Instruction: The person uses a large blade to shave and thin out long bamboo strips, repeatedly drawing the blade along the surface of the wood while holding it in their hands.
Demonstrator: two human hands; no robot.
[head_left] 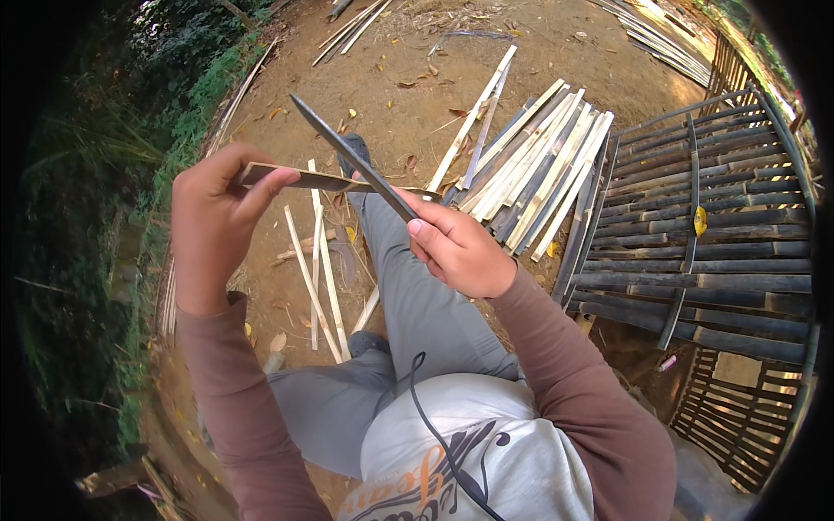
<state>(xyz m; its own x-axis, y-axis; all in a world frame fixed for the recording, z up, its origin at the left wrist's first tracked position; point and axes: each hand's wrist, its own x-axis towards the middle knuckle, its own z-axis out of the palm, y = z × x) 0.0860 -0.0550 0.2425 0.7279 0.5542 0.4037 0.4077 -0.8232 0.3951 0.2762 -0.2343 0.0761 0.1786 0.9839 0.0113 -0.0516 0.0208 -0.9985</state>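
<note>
Mid-shave: left hand [213,226] pinches bamboo strip [304,179], right hand [460,252] clenches knife [352,158] on it. Next probably needs a steady, controlled push.

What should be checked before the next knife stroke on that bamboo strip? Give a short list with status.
1. Left hand grips the bamboo strip at its near end: ok.
2. Right hand closed on the knife handle: ok.
3. Blade lies across the strip, touching it: ok.
4. Left fingers clear of the blade's path: ok, they sit at the strip's end, apart from the blade.
5. Leg below the strip, out of the blade's way: not ok, it lies right under the work.
6. Sharpness of the blade's edge: cannot tell.
</note>
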